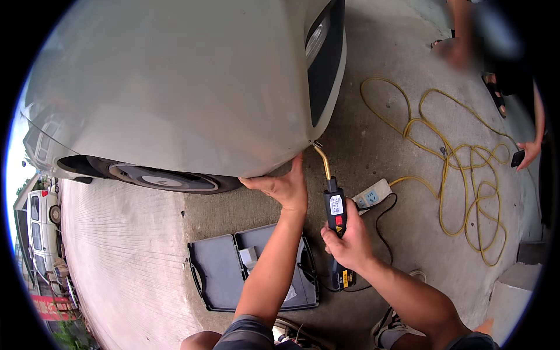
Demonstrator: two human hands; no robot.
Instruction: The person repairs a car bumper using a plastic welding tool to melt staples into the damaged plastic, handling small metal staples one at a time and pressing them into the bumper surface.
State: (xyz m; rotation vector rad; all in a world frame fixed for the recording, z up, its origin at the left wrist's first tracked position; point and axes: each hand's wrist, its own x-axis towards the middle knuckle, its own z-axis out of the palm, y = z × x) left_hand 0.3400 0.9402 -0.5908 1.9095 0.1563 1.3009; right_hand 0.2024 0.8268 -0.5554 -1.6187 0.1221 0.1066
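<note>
Below, my left hand (282, 188) presses flat under the silver car's bumper edge (274, 165), bracing it. My right hand (348, 240), grip wrapped tight, holds a black corded tool (335, 211), its curved brass tip touching that edge.

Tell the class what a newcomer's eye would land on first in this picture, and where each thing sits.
First comes the silver car body filling the upper left, with the left hand pressed under its lower edge. Just right of it, the right hand grips a black handheld tool whose bent brass tip meets the car's corner. A tangled yellow cable sprawls over the concrete at right, and an open black case lies below the hands.
</note>
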